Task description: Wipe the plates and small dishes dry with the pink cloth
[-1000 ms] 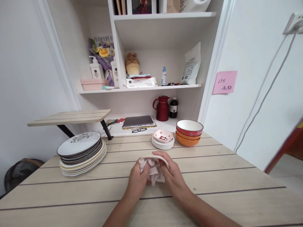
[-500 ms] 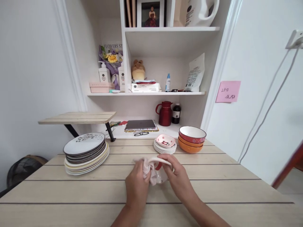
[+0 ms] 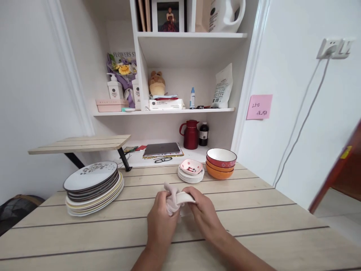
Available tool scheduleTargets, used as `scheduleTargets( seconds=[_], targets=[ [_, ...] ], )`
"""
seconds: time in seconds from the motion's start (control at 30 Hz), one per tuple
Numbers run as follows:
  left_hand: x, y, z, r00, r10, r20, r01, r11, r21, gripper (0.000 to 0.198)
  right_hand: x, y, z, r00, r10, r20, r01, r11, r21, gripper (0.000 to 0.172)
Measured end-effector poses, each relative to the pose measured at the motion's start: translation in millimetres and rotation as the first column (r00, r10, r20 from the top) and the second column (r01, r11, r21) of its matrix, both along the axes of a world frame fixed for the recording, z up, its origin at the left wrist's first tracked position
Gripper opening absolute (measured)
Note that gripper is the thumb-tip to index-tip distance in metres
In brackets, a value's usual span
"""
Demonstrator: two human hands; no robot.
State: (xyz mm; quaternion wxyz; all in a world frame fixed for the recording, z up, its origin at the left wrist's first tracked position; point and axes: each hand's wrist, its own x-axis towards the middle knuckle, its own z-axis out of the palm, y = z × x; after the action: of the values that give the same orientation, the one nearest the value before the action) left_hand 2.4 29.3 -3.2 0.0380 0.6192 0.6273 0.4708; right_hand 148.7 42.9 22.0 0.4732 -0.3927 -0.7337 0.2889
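Observation:
My left hand (image 3: 162, 216) is closed on a crumpled pale cloth (image 3: 172, 202), which is folded over the left edge of a small white dish (image 3: 186, 198). On the dish's other side, my right hand (image 3: 203, 209) grips the rim between thumb and fingers. The dish is tilted above the wooden table, and its inside is mostly hidden. Just beyond the hands, a pink patterned dish (image 3: 191, 166) sits on a stack of small white plates (image 3: 191, 178). Beside that stands a stack of red and orange bowls (image 3: 221, 164).
Large plates (image 3: 93, 177) are stacked at the left of the table (image 3: 113, 233), near a raised wooden shelf (image 3: 81, 143) on black legs. At the back are a closed laptop (image 3: 162, 149), glasses (image 3: 163, 160), a red jug (image 3: 191, 134) and a dark bottle (image 3: 203, 134).
The dish has tipped so its rim faces me, and its red pattern is no longer visible. The cloth has shifted along the rim. The camera view has turned slightly to the right.

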Motion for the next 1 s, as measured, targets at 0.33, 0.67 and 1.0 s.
scheduleTargets(
  seconds=[0.33, 0.67, 1.0],
  targets=[
    [5.8, 12.0, -10.3, 0.804, -0.179, 0.566, 0.272, 0.959, -0.083, 0.022, -13.1, -1.0, -9.5, 0.824, 0.057, -0.563, -0.236, 0.939, -0.25, 0.018],
    [-9.0, 5.2, -11.3, 0.998, 0.02, 0.061, -0.017, 0.998, -0.057, 0.032, -1.5, 10.9, -7.4, 0.98, 0.026, -0.199, -0.053, 0.99, -0.132, 0.021],
    [-10.0, -5.6, -1.6, 0.773, 0.248, -0.583, -0.058, 0.944, 0.325, 0.034, 8.2, 7.8, -6.5, 0.93, -0.303, 0.21, 0.253, 0.939, 0.234, 0.056]
  ],
)
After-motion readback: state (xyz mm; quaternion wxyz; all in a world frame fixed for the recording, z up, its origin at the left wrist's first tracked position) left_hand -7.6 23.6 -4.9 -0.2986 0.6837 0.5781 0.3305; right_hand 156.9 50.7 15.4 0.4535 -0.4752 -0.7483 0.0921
